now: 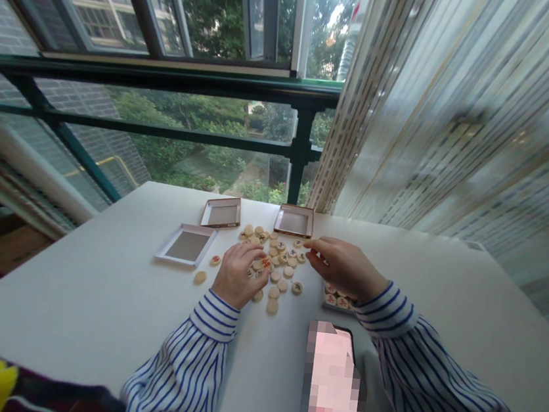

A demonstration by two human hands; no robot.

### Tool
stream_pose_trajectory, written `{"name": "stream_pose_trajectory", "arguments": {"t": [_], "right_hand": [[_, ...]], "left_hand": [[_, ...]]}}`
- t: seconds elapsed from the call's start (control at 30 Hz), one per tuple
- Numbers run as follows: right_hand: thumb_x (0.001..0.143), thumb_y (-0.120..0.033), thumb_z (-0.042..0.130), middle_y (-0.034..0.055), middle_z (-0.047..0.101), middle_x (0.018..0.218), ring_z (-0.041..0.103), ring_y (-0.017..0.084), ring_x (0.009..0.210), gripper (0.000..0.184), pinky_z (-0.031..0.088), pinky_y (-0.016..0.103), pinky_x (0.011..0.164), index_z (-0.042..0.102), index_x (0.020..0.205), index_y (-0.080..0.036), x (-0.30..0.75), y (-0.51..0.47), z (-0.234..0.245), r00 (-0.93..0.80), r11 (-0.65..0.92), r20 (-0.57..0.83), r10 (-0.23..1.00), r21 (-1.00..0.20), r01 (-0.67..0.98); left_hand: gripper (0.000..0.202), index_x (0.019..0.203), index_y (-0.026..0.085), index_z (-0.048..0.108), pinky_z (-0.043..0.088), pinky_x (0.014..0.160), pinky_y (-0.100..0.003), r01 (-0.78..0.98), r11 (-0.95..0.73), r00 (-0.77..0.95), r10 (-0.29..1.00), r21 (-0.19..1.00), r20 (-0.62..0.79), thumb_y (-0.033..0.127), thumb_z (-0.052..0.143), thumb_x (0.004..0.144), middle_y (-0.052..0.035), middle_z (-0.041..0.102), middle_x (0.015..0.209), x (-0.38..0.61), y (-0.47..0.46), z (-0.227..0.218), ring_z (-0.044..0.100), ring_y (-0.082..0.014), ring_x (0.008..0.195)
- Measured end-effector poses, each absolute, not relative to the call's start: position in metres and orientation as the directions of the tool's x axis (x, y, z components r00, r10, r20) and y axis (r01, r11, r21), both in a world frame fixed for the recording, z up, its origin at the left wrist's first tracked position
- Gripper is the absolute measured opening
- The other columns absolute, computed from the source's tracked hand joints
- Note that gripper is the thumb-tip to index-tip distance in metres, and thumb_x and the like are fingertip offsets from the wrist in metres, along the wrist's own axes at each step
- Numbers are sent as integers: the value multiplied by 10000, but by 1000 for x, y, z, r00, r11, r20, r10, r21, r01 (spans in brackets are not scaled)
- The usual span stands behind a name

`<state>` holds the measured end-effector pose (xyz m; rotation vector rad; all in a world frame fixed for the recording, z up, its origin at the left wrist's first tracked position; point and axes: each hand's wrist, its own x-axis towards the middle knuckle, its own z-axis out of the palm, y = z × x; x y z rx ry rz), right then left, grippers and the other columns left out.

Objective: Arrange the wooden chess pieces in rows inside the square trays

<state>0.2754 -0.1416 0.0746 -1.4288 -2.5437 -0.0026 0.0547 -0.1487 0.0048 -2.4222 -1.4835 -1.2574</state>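
Observation:
Several round wooden Chinese chess pieces [273, 292] lie in a loose heap on the white table, some showing red or dark characters and some plain side up. Over the heap's left part, my left hand [239, 275] is closed, with a red-marked Chinese chess piece [266, 264] between thumb and fingers. My right hand [347, 264] reaches in from the right. Its fingertips are beside a dark-marked piece [298, 243], and thumb and fingers look apart with nothing visible between them. Under that hand, a box of red-marked pieces [341, 302] is partly hidden.
Three shallow trays stand behind and left of the heap: a white tray [160, 254], a brown-edged tray [205, 213] and another [278, 220]. A phone [335, 371], blurred out, lies in front. Past the table [71, 289] are a window railing [194, 82] and a curtain [462, 121].

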Motion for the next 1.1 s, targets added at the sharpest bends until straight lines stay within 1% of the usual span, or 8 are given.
{"name": "stream_pose_trajectory", "arguments": {"t": [0.1,0.2,0.33,0.53,0.67,1.1], "right_hand": [[854,-282,382,45,626,935,560,132,774,289,379,235,681,568,1060,-202,281,-144,74,-499,531,219,839,-121,839],[854,-279,382,50,625,940,560,129,781,289,382,233,685,568,1058,-196,287,-146,74,-492,523,214,844,-125,843],[856,-291,374,48,626,925,565,134,790,295,387,239,691,568,1059,-202,295,-148,74,-461,490,206,863,-117,864],[858,-288,373,46,626,929,570,130,785,296,398,238,713,572,1059,-201,308,-152,74,-438,476,232,869,-142,868],[852,-295,389,49,630,916,575,133,763,296,409,240,690,579,1055,-193,316,-154,72,-427,466,236,873,-151,872],[843,-288,407,46,640,876,580,131,712,284,419,246,658,589,1038,-191,341,-156,64,-401,462,280,872,-205,863]], "left_hand": [[183,848,181,567,399,905,-401,746,-564,236,721,354,652,226,590,672,-69,620,963,61,-149,8,553,-213,946],[178,847,175,572,399,898,-394,733,-581,253,716,354,651,220,588,675,-69,618,967,69,-149,12,552,-208,942],[189,860,180,570,393,893,-403,720,-593,270,717,360,643,219,586,676,-65,624,968,78,-149,17,553,-212,936],[185,854,177,569,373,907,-407,700,-618,307,714,359,630,212,590,674,-56,627,956,95,-149,24,548,-211,939],[186,853,176,568,377,891,-404,683,-637,327,704,357,630,199,592,670,-54,631,919,105,-148,27,549,-205,906],[186,863,170,582,373,888,-413,662,-666,397,700,343,593,214,585,682,-66,639,922,130,-143,36,554,-214,896]]}}
